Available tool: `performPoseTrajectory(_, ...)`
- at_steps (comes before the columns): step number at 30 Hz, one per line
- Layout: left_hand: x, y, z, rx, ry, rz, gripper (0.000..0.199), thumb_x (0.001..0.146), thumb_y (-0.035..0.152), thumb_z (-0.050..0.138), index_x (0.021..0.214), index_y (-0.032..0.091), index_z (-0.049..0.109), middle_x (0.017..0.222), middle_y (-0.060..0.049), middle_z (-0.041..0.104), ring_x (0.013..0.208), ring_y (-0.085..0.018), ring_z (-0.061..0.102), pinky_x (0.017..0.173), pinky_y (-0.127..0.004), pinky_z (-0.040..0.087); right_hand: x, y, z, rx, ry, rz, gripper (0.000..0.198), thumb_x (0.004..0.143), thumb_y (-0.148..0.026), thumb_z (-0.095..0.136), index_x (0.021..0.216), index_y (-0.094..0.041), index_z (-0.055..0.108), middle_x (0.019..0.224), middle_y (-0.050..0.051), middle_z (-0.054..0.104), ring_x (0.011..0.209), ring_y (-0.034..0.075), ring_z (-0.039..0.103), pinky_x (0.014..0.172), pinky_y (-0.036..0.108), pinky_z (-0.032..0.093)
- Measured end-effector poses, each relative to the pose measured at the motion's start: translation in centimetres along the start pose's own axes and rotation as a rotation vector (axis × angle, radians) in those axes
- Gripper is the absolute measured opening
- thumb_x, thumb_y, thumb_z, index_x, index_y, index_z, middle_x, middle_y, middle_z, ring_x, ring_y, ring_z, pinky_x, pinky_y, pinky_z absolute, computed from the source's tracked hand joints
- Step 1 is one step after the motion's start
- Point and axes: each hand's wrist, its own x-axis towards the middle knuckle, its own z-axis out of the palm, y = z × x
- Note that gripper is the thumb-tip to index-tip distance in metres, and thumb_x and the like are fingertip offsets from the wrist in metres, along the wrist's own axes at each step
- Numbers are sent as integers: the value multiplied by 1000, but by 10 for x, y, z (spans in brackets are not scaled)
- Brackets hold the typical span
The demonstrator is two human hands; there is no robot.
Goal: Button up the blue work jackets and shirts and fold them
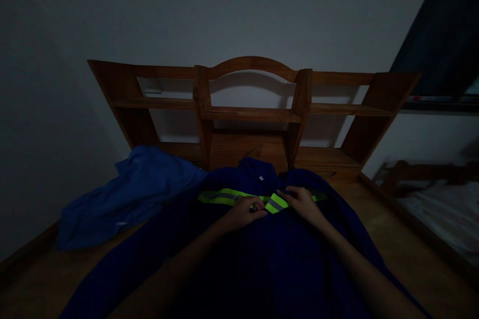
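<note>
A dark blue work jacket lies spread out in front of me, its collar toward the shelf unit. A yellow-green reflective band with a grey stripe crosses its chest. At the middle of the chest my left hand is closed, fingers curled and thumb against the jacket's front edge. My right hand pinches the jacket front just right of it, where a short piece of the band shows tilted between both hands. The exact spot under the fingertips is hard to make out in the dim light.
Left of the jacket lies a crumpled lighter blue cloth. A wooden shelf unit stands behind, against the white wall. The wooden surface shows at the right, with a dark curtain at the upper right.
</note>
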Motion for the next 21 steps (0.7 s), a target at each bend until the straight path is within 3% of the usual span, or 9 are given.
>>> performPoseTrajectory(6, -1, -5, 1, -5, 1, 28, 19, 76, 32, 62, 85, 15, 63, 77, -1, 63, 71, -13, 57, 68, -22, 42, -3, -5, 4, 7, 41, 95, 37, 81, -50, 49, 69, -18, 63, 64, -1, 62, 60, 15, 56, 55, 23, 36)
performPoseTrajectory(12, -1, -2, -5, -93, -55, 113, 24, 73, 33, 68, 86, 15, 61, 82, -2, 63, 77, -13, 58, 70, -22, 43, -6, -10, 2, -41, 98, -17, 23, 82, -39, 52, 81, -21, 65, 85, 3, 67, 83, 20, 60, 76, 28, 41)
performPoseTrajectory(15, -1, -1, -4, -92, -69, 80, 29, 69, 38, 70, 83, 15, 60, 80, -1, 63, 76, -14, 58, 70, -23, 43, -7, -12, 4, 41, 127, -66, 25, 84, -32, 47, 102, -23, 62, 100, 3, 65, 94, 19, 58, 85, 30, 40)
performPoseTrajectory(18, -1, -1, -4, -55, -61, 60, 29, 71, 41, 68, 81, 15, 60, 77, -1, 62, 74, -14, 58, 69, -24, 43, -6, -8, 8, 203, 116, -10, 29, 85, -32, 45, 109, -24, 59, 99, 2, 65, 89, 17, 59, 78, 29, 43)
performPoseTrajectory(21, -1, 2, -4, -10, -28, 124, 26, 74, 40, 66, 81, 16, 60, 95, -6, 62, 89, -17, 58, 80, -27, 43, -2, 2, 14, 361, 101, 111, 26, 80, -37, 51, 96, -20, 63, 85, 2, 66, 76, 17, 60, 66, 26, 44)
